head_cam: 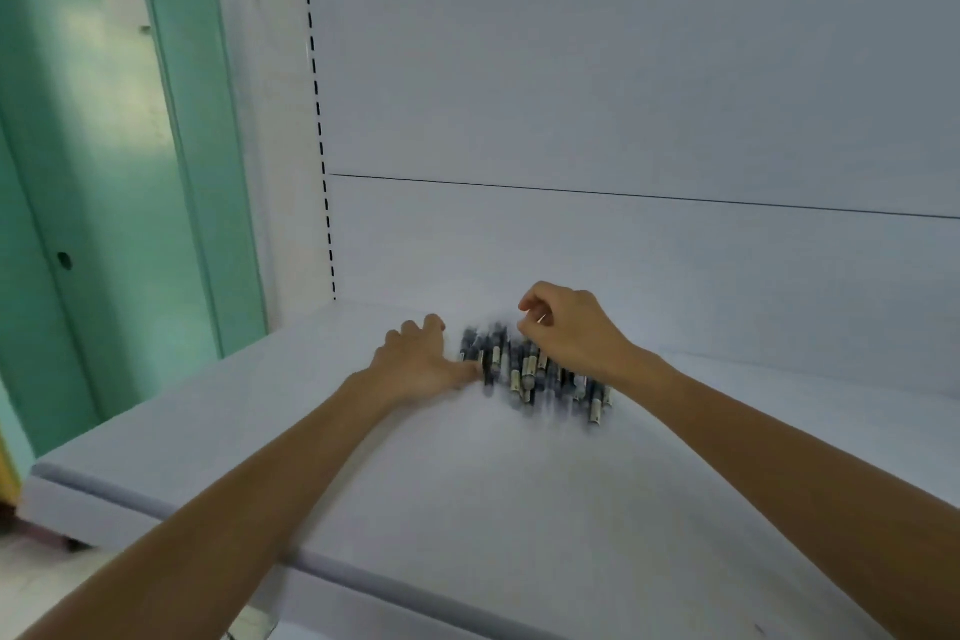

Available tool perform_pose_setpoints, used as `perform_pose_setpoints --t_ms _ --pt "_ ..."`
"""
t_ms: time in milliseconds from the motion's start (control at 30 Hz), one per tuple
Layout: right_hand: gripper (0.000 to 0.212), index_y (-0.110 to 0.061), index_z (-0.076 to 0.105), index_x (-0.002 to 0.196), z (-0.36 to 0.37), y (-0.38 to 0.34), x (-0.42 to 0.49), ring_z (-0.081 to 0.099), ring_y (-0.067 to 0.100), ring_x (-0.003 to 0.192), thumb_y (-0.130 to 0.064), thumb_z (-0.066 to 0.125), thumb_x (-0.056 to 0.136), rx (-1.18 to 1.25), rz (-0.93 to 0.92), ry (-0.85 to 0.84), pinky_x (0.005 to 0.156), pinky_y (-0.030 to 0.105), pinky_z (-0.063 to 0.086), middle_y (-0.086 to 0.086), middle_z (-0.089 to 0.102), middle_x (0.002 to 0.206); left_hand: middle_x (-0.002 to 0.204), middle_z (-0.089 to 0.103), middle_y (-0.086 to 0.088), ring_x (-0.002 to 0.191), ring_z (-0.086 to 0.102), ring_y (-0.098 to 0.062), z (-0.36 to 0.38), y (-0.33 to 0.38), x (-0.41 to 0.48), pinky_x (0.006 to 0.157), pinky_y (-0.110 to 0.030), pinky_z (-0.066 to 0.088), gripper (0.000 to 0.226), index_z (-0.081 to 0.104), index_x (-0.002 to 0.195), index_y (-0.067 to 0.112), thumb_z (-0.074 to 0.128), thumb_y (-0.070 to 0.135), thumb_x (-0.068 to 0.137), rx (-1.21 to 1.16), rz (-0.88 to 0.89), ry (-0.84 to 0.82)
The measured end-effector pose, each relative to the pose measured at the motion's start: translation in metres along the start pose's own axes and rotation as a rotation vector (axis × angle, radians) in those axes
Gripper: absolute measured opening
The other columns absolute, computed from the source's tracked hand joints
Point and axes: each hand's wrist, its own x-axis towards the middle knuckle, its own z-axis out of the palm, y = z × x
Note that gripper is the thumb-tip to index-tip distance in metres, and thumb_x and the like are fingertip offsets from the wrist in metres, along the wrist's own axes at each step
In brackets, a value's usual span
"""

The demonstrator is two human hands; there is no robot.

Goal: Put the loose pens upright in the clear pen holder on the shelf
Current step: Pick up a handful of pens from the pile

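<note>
We see the pens (524,369) lying in a loose, blurred heap on the white shelf (467,473), near its back panel (623,94), dark barrels with pale bands, mostly side by side. The left hand (421,361) lies on the shelf just left of the heap, its thumb stretched out and touching the nearest pens, its fingers bent loosely and gripping nothing. The right hand (571,333) hangs over the heap's far right part, its fingers curled in and thumb meeting forefinger; whether it pinches a pen we cannot tell through the blur. Both bare forearms reach in from the near edge. A slotted upright (319,130) runs up the panel's left side, and a green door (104,172) stands further left.
</note>
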Motion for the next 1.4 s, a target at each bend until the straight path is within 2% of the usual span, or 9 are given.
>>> perform_pose_setpoints --t_ms 233,300,400,533,800,967,1100,1200,1400 --pt "0.021 -0.007 0.055 0.113 0.021 -0.019 0.002 0.061 0.019 0.089 -0.010 0.050 0.093 -0.105 0.019 -0.029 0.080 0.027 0.052 0.003 0.059 0.098 0.093 0.053 -0.005 0.086 0.055 -0.023 -0.026 -0.027 0.026 0.068 -0.028 0.045 0.010 0.047 0.092 0.011 0.054 0.017 0.088 0.003 0.067 -0.142" --pt "0.019 -0.007 0.057 0.109 0.030 -0.024 0.007 0.062 0.021 0.089 -0.008 0.049 0.092 -0.098 0.060 -0.009 0.080 0.030 0.053 0.005 0.060 0.096 0.077 0.048 -0.002 0.071 0.050 -0.019 -0.030 -0.034 0.028 0.056 -0.024 0.036 0.019 0.045 0.070 0.013 0.054 0.017 0.087 0.063 0.078 -0.167" --pt "0.014 -0.008 0.058 0.102 0.048 -0.035 0.017 0.061 0.023 0.085 -0.010 0.050 0.091 -0.174 0.099 -0.020 0.078 0.034 0.053 0.007 0.061 0.095 0.095 0.056 -0.010 0.088 0.058 -0.025 -0.034 -0.040 0.024 0.064 -0.027 0.039 0.019 0.057 0.090 0.003 0.054 0.021 0.089 0.163 0.112 -0.173" --pt "0.017 -0.007 0.056 0.098 0.070 -0.053 0.037 0.057 0.025 0.084 -0.021 0.049 0.091 -0.391 0.184 -0.094 0.069 0.033 0.046 0.008 0.059 0.096 0.116 0.054 -0.010 0.105 0.054 -0.026 -0.034 -0.054 0.018 0.076 -0.029 0.041 0.028 0.049 0.115 0.005 0.043 0.017 0.091 0.336 0.131 -0.100" --pt "0.020 -0.005 0.053 0.102 0.101 -0.062 0.061 0.051 0.025 0.097 -0.020 0.042 0.095 -0.520 0.265 0.030 0.070 0.030 0.037 0.011 0.054 0.106 0.114 0.052 -0.009 0.097 0.050 -0.025 -0.043 -0.088 0.011 0.074 -0.028 0.034 0.020 0.046 0.108 0.006 0.035 0.017 0.095 0.284 0.099 -0.074" --pt "0.029 -0.009 0.051 0.117 0.104 -0.069 0.063 0.058 0.025 0.097 -0.017 0.051 0.089 -0.394 0.314 -0.095 0.070 0.030 0.043 0.009 0.060 0.108 0.083 0.043 -0.002 0.076 0.043 -0.019 -0.050 -0.110 0.006 0.060 -0.027 0.031 0.015 0.035 0.086 0.011 0.030 0.018 0.098 0.181 0.128 -0.141" --pt "0.040 -0.018 0.055 0.127 0.112 -0.079 0.066 0.053 0.025 0.111 -0.007 0.039 0.092 -0.364 0.169 -0.182 0.083 0.026 0.040 0.008 0.057 0.122 0.075 0.038 -0.001 0.062 0.037 -0.013 -0.059 -0.122 -0.003 0.050 -0.026 0.024 0.022 0.030 0.077 0.014 0.031 0.021 0.098 0.096 0.219 -0.124" --pt "0.030 -0.004 0.066 0.102 0.126 -0.085 0.070 0.058 0.028 0.095 -0.014 0.040 0.091 -0.381 0.195 -0.165 0.084 0.037 0.049 0.015 0.061 0.110 0.075 0.039 -0.001 0.062 0.037 -0.012 -0.062 -0.126 -0.008 0.050 -0.026 0.025 0.021 0.030 0.078 0.014 0.032 0.021 0.098 0.030 0.228 -0.066" --pt "0.030 0.008 0.067 0.079 0.090 -0.086 0.054 0.057 0.018 0.057 -0.022 0.066 0.085 -0.119 0.294 -0.001 0.055 0.018 0.044 0.018 0.066 0.071 0.078 0.047 -0.004 0.065 0.042 -0.017 -0.058 -0.104 -0.011 0.058 -0.028 0.033 0.019 0.045 0.085 0.008 0.033 0.019 0.095 -0.328 0.096 -0.085"
